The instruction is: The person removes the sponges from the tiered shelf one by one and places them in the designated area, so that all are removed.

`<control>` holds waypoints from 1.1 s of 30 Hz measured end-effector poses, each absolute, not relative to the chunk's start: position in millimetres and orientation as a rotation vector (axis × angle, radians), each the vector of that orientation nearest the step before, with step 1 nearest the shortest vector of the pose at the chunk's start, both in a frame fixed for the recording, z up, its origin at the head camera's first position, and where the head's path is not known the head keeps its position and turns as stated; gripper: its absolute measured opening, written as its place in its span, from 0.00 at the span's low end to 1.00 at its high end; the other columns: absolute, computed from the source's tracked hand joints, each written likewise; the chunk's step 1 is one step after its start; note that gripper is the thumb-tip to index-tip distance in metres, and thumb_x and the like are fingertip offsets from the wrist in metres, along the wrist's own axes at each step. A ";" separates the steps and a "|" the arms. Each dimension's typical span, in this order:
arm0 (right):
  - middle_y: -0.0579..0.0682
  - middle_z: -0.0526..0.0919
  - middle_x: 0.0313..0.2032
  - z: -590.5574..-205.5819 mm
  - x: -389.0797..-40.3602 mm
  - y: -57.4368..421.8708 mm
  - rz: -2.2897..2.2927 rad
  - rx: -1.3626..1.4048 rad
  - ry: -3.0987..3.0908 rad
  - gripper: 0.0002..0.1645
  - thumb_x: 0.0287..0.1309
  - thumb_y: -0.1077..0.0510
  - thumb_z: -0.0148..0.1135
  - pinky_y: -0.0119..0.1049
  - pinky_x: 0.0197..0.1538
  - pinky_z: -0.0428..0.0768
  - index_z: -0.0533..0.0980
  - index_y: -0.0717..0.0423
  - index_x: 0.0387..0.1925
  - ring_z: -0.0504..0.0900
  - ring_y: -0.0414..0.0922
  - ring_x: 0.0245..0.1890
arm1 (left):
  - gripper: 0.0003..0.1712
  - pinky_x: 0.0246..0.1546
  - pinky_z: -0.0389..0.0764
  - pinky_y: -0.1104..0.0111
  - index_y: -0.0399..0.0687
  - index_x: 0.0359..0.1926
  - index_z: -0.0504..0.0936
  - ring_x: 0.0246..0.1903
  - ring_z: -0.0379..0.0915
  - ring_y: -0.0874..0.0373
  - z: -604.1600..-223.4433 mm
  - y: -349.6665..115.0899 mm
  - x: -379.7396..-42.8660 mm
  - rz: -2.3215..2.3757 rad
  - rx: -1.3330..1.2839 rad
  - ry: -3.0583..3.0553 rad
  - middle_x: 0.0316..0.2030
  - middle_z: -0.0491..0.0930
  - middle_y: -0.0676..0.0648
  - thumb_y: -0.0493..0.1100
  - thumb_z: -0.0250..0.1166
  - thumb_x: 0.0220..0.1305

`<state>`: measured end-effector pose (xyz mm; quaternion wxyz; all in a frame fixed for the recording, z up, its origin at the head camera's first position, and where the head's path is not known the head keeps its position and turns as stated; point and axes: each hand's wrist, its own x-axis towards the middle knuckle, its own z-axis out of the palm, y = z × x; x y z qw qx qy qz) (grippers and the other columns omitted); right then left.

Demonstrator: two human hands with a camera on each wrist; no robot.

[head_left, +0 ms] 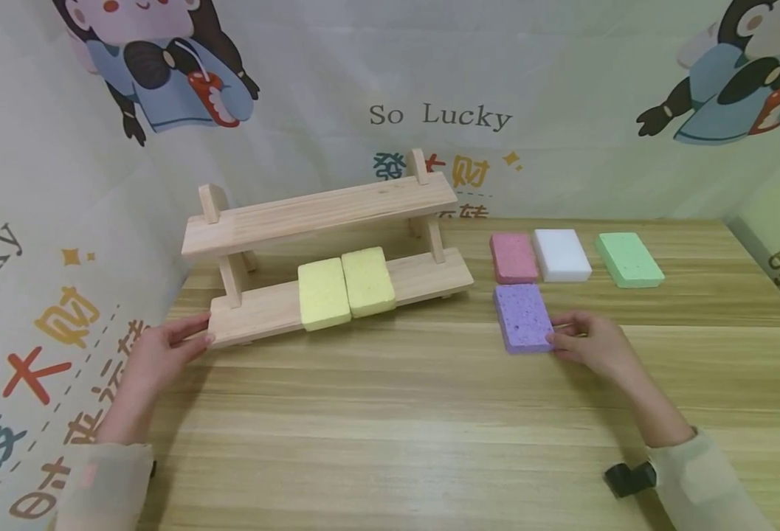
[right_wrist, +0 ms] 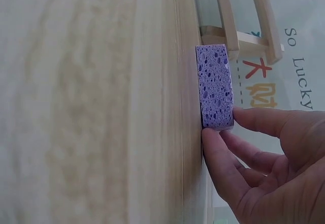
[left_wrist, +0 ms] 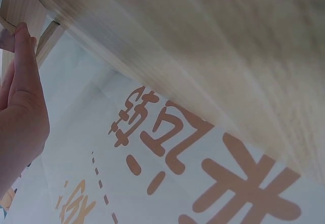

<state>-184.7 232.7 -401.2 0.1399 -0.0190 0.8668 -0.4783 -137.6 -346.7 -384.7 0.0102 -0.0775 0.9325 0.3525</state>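
Note:
A two-tier wooden shelf (head_left: 323,214) stands at an angle on the left half of the table. Its lower board carries two yellow sponges (head_left: 346,289), side by side and overhanging the front edge. My left hand (head_left: 164,350) grips the left end of that lower board, thumb in front and fingers behind. On the right, my right hand (head_left: 592,341) pinches the right edge of a purple sponge (head_left: 522,318). In the right wrist view the purple sponge (right_wrist: 216,87) shows its porous side, low against the tabletop, with thumb and fingers at its near end.
Behind the purple sponge lie a pink sponge (head_left: 513,258), a white sponge (head_left: 561,255) and, further right, a green sponge (head_left: 629,259). The pink one nearly touches the purple one. A printed cloth (head_left: 323,81) hangs behind and beside the wood-grain table (head_left: 390,420).

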 end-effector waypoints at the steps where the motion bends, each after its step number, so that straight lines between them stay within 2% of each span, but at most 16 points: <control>1: 0.68 0.82 0.43 -400.9 -184.7 232.7 -1.378 -0.056 2.510 0.25 0.65 0.66 0.61 0.26 0.37 0.83 0.69 0.81 0.57 0.79 0.31 0.31 | 0.30 0.35 0.70 0.89 0.35 0.68 0.70 0.34 0.61 0.94 -384.6 -346.5 -137.8 1.103 -0.242 2.910 0.64 0.72 0.33 0.48 0.60 0.73; 8: 0.69 0.82 0.45 -398.6 -184.0 232.6 -1.344 -0.072 2.582 0.25 0.64 0.63 0.62 0.27 0.36 0.84 0.72 0.78 0.56 0.81 0.34 0.32 | 0.30 0.36 0.70 0.87 0.37 0.67 0.71 0.35 0.63 0.90 -384.4 -345.9 -138.7 1.066 -0.245 2.928 0.63 0.73 0.33 0.49 0.60 0.72; 14: 0.70 0.81 0.49 -393.9 -183.7 231.5 -1.296 -0.087 2.681 0.23 0.66 0.60 0.62 0.27 0.36 0.82 0.74 0.73 0.55 0.81 0.36 0.36 | 0.29 0.36 0.70 0.87 0.36 0.68 0.71 0.34 0.62 0.91 -384.9 -345.9 -139.0 1.075 -0.250 2.921 0.63 0.73 0.34 0.48 0.60 0.72; 22: 0.66 0.83 0.47 -386.1 -187.1 228.6 -1.244 -0.109 2.789 0.21 0.66 0.57 0.61 0.27 0.36 0.78 0.77 0.68 0.55 0.82 0.44 0.41 | 0.30 0.36 0.70 0.86 0.37 0.68 0.71 0.35 0.62 0.90 -384.5 -346.5 -139.2 1.055 -0.258 2.926 0.63 0.74 0.34 0.49 0.60 0.72; 31: 0.68 0.83 0.47 -373.4 -192.0 215.7 -1.341 -0.127 2.764 0.21 0.66 0.60 0.61 0.23 0.37 0.79 0.76 0.71 0.55 0.78 0.31 0.34 | 0.30 0.35 0.70 0.87 0.36 0.68 0.70 0.33 0.63 0.91 -382.1 -345.0 -137.2 1.076 -0.263 2.915 0.63 0.73 0.33 0.48 0.60 0.72; 33: 0.67 0.83 0.47 -371.3 -193.0 211.9 -1.331 -0.136 2.778 0.21 0.66 0.60 0.61 0.23 0.37 0.79 0.76 0.70 0.55 0.79 0.34 0.35 | 0.29 0.35 0.70 0.87 0.36 0.68 0.71 0.36 0.70 0.85 -381.9 -344.8 -136.7 1.068 -0.260 2.927 0.63 0.73 0.33 0.48 0.60 0.72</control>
